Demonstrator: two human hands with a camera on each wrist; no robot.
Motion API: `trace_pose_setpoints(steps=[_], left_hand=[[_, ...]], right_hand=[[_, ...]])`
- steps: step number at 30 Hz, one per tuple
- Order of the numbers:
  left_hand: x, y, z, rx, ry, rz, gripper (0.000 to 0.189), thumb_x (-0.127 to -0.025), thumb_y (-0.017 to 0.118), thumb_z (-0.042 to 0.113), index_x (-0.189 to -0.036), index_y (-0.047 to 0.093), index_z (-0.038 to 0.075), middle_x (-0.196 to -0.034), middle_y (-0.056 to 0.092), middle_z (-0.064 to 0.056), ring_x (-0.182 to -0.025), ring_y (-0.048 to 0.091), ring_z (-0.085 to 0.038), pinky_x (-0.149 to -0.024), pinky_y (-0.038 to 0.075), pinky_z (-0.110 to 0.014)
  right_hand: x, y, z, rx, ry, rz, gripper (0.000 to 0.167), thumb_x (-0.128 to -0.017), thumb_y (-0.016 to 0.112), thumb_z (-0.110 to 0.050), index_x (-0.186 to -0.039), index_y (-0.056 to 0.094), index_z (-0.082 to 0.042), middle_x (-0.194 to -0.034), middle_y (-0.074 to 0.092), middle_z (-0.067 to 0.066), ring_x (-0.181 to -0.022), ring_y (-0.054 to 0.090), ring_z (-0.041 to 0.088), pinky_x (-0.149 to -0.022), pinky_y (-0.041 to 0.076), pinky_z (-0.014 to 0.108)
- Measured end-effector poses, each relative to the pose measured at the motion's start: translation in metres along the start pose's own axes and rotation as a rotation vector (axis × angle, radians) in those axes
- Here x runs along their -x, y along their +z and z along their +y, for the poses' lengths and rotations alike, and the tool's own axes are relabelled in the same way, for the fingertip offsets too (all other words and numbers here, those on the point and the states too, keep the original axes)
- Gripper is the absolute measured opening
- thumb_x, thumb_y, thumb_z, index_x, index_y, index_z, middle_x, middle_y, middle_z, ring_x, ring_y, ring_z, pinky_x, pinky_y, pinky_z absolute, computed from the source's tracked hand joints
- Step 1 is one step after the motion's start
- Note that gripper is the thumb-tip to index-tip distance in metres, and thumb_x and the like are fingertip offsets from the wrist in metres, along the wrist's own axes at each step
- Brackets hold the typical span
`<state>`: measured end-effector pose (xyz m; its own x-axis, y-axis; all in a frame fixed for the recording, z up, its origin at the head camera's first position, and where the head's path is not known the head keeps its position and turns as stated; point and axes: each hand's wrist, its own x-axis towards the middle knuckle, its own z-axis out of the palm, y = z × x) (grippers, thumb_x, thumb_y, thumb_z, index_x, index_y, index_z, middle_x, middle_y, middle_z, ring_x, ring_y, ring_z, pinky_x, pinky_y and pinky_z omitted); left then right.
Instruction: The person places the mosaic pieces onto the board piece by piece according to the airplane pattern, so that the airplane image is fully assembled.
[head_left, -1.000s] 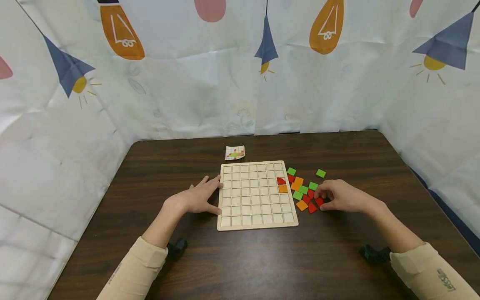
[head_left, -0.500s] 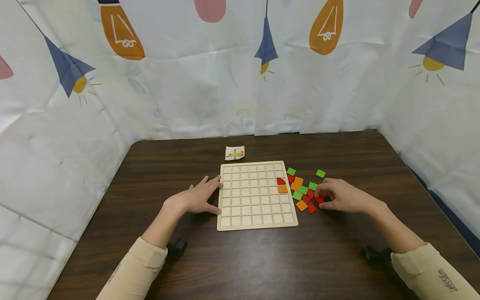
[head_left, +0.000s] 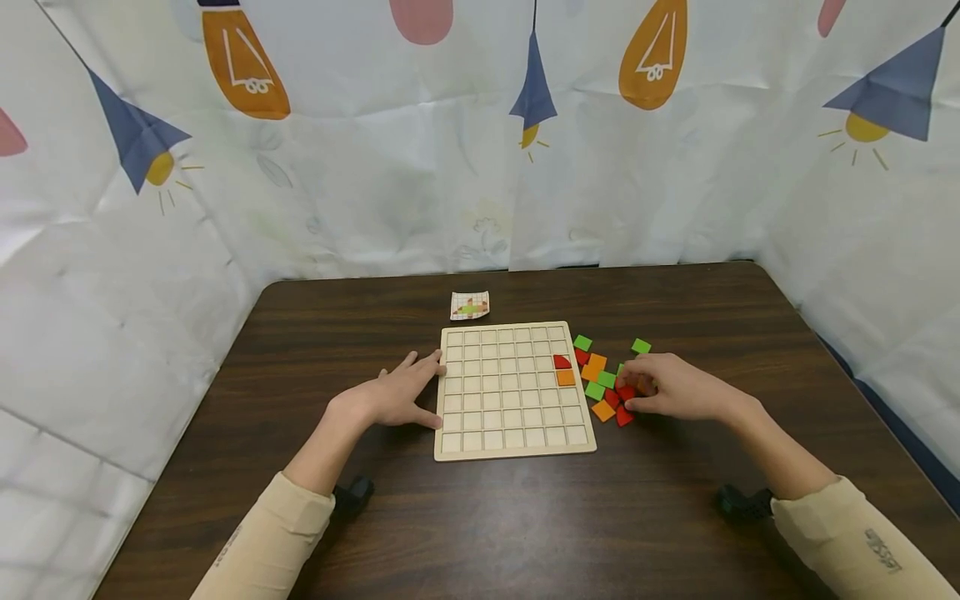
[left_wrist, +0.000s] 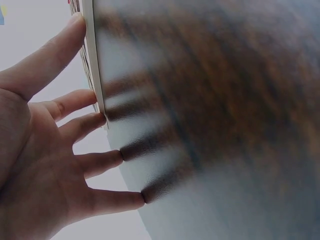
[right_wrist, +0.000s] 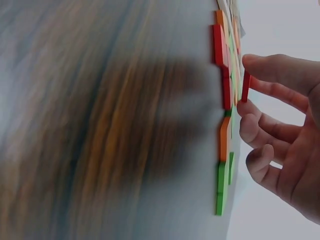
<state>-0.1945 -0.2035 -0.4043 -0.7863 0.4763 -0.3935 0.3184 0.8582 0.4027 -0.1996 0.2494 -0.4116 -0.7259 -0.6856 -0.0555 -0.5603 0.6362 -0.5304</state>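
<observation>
My right hand (head_left: 671,387) pinches a red tile (right_wrist: 246,86) between thumb and fingers, just above a cluster of loose tiles. Its other fingers curl loosely in the right wrist view. My left hand (head_left: 392,393) has its fingers spread, with the thumb and nearest fingertips at the left edge of a pale wooden grid board (head_left: 491,454). In the left wrist view the thumb (left_wrist: 60,52) meets the board's rim, and the outer fingertips rest on the table. Two tiles sit in the board's right side: a red rounded one (head_left: 562,362) and an orange square (head_left: 566,377).
Several loose tiles in green, orange and red lie right of the board, among them an orange tile (head_left: 603,410) and a green tile (head_left: 596,391). A lone green tile (head_left: 641,346) lies farther back. A small pattern card (head_left: 469,306) lies behind the board on the dark table (head_left: 480,533).
My right hand has lifted the red tile from the right side of the cluster and moved a little left with it. The left hand and the board have stayed put.
</observation>
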Motion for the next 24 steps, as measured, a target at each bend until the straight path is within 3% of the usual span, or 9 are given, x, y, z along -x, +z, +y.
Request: trace_pose_setpoints(steps=[8, 24], left_hand=[[0.001, 0.000, 0.002, 0.010, -0.002, 0.003, 0.084, -0.091, 0.079, 0.043, -0.157, 0.040, 0.011, -0.171, 0.006, -0.015, -0.154, 0.002, -0.044, -0.110, 0.010, -0.079], [0.002, 0.000, 0.003, 0.026, -0.006, 0.001, 0.082, -0.091, 0.079, 0.041, -0.157, 0.040, 0.011, -0.171, 0.006, -0.015, -0.154, 0.001, -0.044, -0.110, 0.009, -0.079]], right_hand=[[-0.012, 0.005, -0.006, 0.004, -0.025, 0.006, 0.022, -0.092, 0.080, -0.018, -0.111, 0.071, -0.013, -0.098, 0.062, -0.002, -0.068, 0.049, 0.007, -0.061, 0.047, 0.026], [-0.034, 0.015, -0.029, 0.012, -0.058, 0.021, 0.022, -0.092, 0.080, -0.018, -0.110, 0.071, -0.011, -0.100, 0.062, -0.002, -0.068, 0.052, 0.007, -0.063, 0.049, 0.026]])
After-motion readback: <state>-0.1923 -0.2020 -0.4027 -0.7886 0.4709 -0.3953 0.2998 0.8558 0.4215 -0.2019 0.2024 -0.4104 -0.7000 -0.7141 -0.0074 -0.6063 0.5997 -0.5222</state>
